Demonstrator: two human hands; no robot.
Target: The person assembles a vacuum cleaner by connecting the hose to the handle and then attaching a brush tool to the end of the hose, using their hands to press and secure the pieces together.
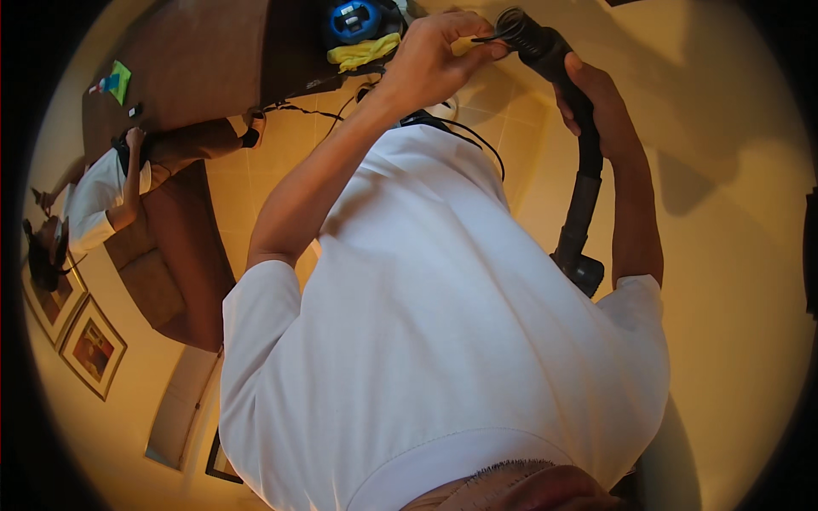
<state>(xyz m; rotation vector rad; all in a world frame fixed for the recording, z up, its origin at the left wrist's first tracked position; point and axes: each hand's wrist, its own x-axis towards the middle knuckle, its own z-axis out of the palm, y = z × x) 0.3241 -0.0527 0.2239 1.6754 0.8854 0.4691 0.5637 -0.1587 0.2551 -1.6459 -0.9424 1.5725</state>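
Here, both hands work a black vacuum hose (pixel 586 183) held above the tiled floor (pixel 528 179).
Left hand (pixel 430 60) pinches a thin black cord (pixel 492 37) at the hose's ribbed mouth; right hand (pixel 596 102) is clenched just below it. The hose looks light, stiff and bendable, best gripped near that mouth.

The tiled floor (pixel 511 111) carries a blue and black vacuum cleaner body (pixel 358 21) with a yellow cloth (pixel 362 53) draped on it, and black cords (pixel 315 106) trail across the tiles beside it. A brown sofa (pixel 170 281) stands along the floor's left side, a person seated on it.
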